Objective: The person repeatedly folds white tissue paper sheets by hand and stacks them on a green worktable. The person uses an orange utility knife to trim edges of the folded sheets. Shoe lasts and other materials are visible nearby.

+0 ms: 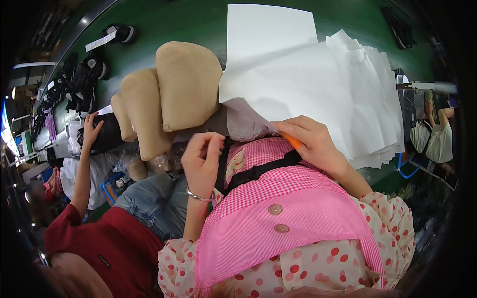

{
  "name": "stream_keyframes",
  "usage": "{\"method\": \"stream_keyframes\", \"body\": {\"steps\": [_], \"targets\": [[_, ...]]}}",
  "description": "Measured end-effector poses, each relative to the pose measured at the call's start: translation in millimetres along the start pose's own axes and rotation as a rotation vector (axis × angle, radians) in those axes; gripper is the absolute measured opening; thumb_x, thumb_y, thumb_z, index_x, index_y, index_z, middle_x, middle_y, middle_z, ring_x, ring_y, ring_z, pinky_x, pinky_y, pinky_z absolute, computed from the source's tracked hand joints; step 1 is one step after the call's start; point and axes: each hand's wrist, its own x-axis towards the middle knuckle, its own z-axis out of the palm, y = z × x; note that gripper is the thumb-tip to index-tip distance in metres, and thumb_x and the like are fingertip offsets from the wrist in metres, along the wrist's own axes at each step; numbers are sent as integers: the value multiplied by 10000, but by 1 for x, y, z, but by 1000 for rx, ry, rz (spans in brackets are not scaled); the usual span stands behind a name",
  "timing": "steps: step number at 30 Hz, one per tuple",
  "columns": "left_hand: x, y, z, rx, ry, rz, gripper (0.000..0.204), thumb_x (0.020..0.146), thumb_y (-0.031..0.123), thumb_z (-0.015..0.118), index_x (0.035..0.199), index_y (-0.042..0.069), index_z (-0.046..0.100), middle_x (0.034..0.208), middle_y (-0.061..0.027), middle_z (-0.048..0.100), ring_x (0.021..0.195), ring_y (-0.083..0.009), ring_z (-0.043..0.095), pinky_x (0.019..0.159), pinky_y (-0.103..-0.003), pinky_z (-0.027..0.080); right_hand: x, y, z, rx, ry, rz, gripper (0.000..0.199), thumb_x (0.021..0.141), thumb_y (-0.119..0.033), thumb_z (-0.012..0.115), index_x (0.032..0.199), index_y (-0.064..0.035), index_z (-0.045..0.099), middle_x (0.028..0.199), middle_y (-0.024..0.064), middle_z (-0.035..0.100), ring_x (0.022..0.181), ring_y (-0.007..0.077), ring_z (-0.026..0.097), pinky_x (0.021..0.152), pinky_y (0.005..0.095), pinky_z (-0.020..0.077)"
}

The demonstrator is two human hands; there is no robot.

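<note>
My left hand (201, 156), with a silver bangle at the wrist, hangs in front of my pink apron (278, 198). Its fingers are curled in and nothing shows in them. Closed around a slim orange object (292, 141), my right hand (312, 141) also touches the near edge of a white paper sheet (278, 79). What the orange object is cannot be made out. The sheet's near-left corner curls up. It lies over a fanned stack of white paper (382, 99). Several tan, rounded, padded-looking forms (191, 84) stand side by side left of the paper.
At my left sits a person in a red top (114, 248), one hand (91, 130) on a black shoe (107, 131). More dark shoes (87, 82) line the green table (184, 22), one with a white strip. Another pair (399, 27) lies far right. Someone else's arms (437, 116) show at right.
</note>
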Motion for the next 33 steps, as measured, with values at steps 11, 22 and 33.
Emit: {"method": "stream_keyframes", "body": {"steps": [11,22,33], "targets": [[0,9,30,-365,-235,-413,292,963,203,535,1120,-42,511,906,-133,629,746,-177,650,683,-307,569,1,-13,3,-130,-188,-148,493,729,-6,640,1192,-175,620,1113,56,617,757,193,605,674,297,520],[-7,8,29,-265,-312,-316,240,957,133,546,1120,-42,566,934,-131,665,803,-153,661,717,-263,543,17,-25,-3,256,-183,-64,409,804,8,615,1199,-100,602,1148,92,611,975,265,611,842,337,508],[-8,12,28,-338,-346,-275,180,946,73,545,1074,-46,590,923,-83,662,803,-120,644,734,-227,529,13,-14,22,494,-134,140,300,863,-4,577,1152,-60,630,1016,137,667,908,257,657,789,317,524]]}}
